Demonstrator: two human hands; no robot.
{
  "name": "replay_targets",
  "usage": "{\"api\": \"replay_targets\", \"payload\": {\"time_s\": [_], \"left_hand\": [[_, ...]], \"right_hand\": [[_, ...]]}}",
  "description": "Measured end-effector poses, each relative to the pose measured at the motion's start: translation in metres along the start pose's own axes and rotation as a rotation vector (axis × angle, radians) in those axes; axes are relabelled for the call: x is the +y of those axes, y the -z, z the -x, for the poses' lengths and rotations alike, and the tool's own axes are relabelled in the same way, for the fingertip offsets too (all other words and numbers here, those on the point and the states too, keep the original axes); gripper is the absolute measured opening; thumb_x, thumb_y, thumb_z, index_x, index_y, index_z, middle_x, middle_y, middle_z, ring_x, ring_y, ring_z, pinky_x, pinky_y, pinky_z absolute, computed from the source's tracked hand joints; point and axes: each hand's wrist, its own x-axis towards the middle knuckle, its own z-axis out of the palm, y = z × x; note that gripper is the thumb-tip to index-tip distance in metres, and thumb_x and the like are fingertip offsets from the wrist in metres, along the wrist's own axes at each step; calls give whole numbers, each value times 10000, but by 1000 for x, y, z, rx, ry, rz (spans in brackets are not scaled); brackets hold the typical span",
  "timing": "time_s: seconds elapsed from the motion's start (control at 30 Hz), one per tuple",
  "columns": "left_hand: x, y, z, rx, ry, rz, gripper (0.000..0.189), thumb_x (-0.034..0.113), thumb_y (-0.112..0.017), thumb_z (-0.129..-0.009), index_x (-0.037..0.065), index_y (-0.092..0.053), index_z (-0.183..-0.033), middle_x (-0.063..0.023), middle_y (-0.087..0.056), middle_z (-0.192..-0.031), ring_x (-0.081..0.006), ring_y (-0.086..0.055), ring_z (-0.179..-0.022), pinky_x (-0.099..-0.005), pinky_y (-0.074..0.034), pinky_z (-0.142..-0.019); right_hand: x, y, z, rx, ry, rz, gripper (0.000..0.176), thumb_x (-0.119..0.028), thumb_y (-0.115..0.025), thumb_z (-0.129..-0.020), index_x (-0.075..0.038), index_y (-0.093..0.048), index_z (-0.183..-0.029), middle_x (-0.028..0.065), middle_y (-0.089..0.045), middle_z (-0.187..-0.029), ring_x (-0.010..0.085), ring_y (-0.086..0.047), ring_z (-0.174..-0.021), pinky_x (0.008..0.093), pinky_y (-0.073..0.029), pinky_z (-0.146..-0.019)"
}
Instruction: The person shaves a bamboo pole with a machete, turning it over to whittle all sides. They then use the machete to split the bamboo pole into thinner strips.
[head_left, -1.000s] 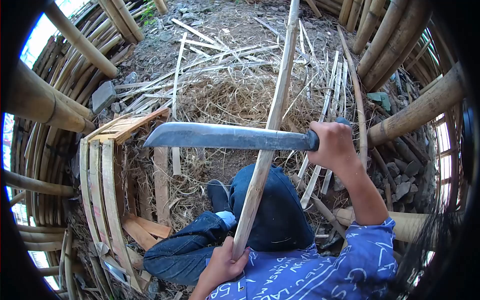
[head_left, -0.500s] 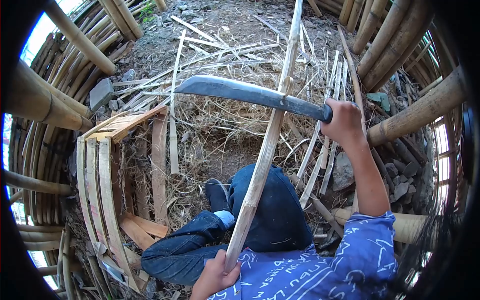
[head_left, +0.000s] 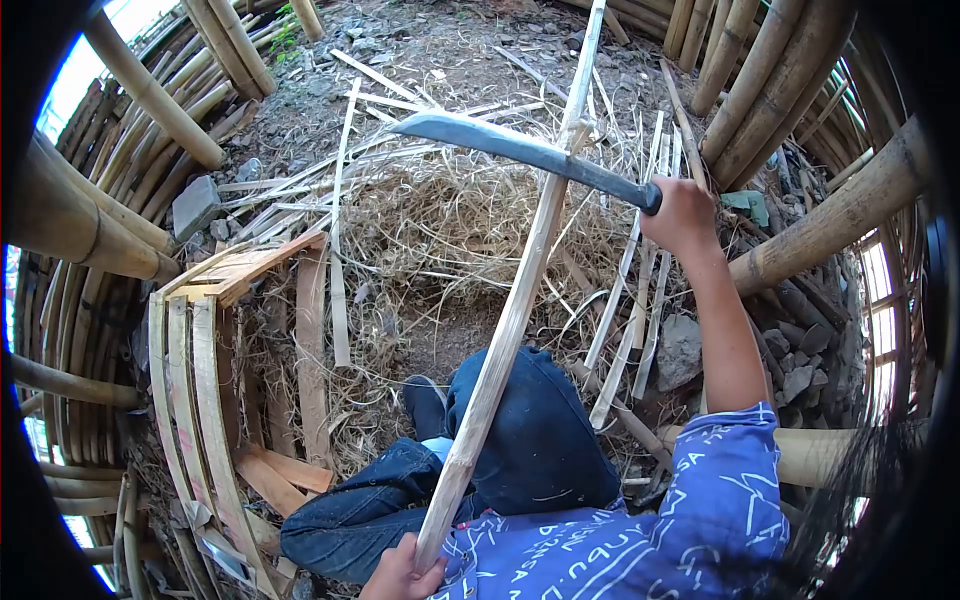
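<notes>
My right hand is wrapped round the handle of a machete, its broad blade pointing left and away from me. The blade lies across a long split bamboo strip, touching it near a knot in the far part. A small curl of shaving shows where blade and strip meet. At the bottom, my left hand grips the near end of the strip close to my waist. The strip slants up over my bent knee towards the top of the view.
A slatted wooden crate stands on the left. Shavings and thin bamboo strips litter the ground ahead. Thick bamboo poles rise on both sides. Stones lie at the right, and a grey block at the left.
The machete has moved up along the strip, away from me, and its blade now tilts more. My left hand and the strip's near end have shifted slightly down and left.
</notes>
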Motion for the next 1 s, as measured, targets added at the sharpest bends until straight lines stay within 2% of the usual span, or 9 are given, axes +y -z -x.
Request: {"api": "replay_targets", "payload": {"time_s": [0.17,0.27,0.37,0.53,0.6,0.67,0.77,0.9,1.0], "left_hand": [[-4,5,8,-25,57,-24,546,183,-663,-809,-14,-425,-1258,-316,-581,-875,-483,-571,-786,-506,-450,-686],[-7,6,8,-25,78,-30,571,194,-662,-809,-6,-415,-1284,-327,-577,-888,-492,-559,-799,-515,-445,-707],[-11,1,7,-4,75,-48,609,208,-664,-809,-5,-400,-1315,-339,-573,-912,-506,-549,-824,-524,-441,-741],[2,6,10,-3,116,-83,624,203,-669,-810,-14,-393,-1326,-360,-567,-973,-520,-545,-882,-525,-441,-782],[2,9,15,-25,160,-91,621,198,-671,-810,-12,-394,-1325,-364,-564,-994,-521,-544,-896,-525,-441,-795],[-3,12,16,-47,-34,-45,600,177,-662,-813,-12,-395,-1316,-353,-573,-976,-506,-558,-879,-517,-451,-770],[6,18,9,-79,149,7,575,153,-648,-817,-10,-397,-1307,-337,-583,-927,-492,-575,-844,-497,-467,-727],[0,17,4,-50,101,1,550,146,-640,-819,-1,-408,-1296,-329,-584,-913,-494,-574,-838,-500,-462,-720],[1,17,5,-48,89,0,525,138,-632,-822,8,-420,-1285,-321,-585,-898,-497,-572,-833,-503,-458,-713]], "right_hand": [[-9,-2,7,-72,-15,49,141,-189,-690,-701,-118,-657,-818,126,-684,-757,297,-690,-774,428,-543,-740],[-23,3,22,-98,43,-42,99,-170,-688,-734,-103,-629,-778,110,-672,-695,275,-691,-675,396,-550,-649],[-38,-2,49,-199,228,-166,113,-161,-702,-716,-102,-608,-735,89,-650,-641,238,-670,-589,375,-540,-587],[-59,-2,62,32,585,-237,148,-75,-691,-650,-119,-551,-632,22,-580,-565,162,-582,-500,294,-470,-507],[-29,-22,31,-14,423,-84,157,-83,-699,-677,-111,-552,-631,0,-548,-543,147,-555,-496,283,-454,-503],[-3,-27,-7,-37,43,-110,75,-130,-664,-723,-79,-616,-749,126,-654,-663,313,-652,-625,399,-515,-589],[-1,-34,-10,29,102,-43,92,-142,-636,-735,-81,-636,-803,184,-663,-733,382,-648,-701,445,-524,-632],[-26,-19,11,-127,95,-267,113,-126,-682,-689,-73,-584,-710,127,-606,-614,298,-637,-578,389,-514,-562],[-42,-15,36,107,510,-178,146,-100,-691,-663,-111,-546,-642,48,-596,-595,194,-611,-516,332,-476,-501]]}}
